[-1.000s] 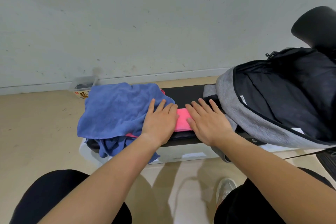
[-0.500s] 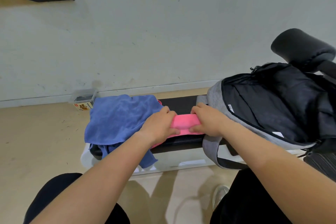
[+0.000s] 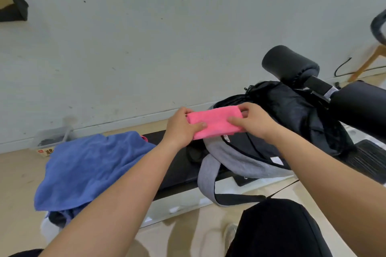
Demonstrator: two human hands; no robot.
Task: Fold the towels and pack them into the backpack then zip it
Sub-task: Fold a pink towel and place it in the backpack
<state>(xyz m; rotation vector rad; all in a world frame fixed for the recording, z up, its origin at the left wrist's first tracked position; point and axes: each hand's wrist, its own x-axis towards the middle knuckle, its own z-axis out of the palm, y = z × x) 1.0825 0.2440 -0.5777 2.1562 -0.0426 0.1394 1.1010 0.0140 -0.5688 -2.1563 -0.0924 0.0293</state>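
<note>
A folded pink towel is held in the air over the near edge of the backpack's mouth. My left hand grips its left end and my right hand pinches its right end. The grey and black backpack lies open on its side on a black bench pad, its dark inside facing me. A crumpled blue towel lies on the left end of the pad, partly hanging over the edge.
Black foam rollers of the exercise bench stick up behind the backpack at the right. A small clear box stands on the floor by the wall. A grey strap hangs off the bench front. My knee is at lower right.
Both hands went from pressing the pink towel flat on the pad to gripping it, then lifted it up and rightward to the backpack's opening.
</note>
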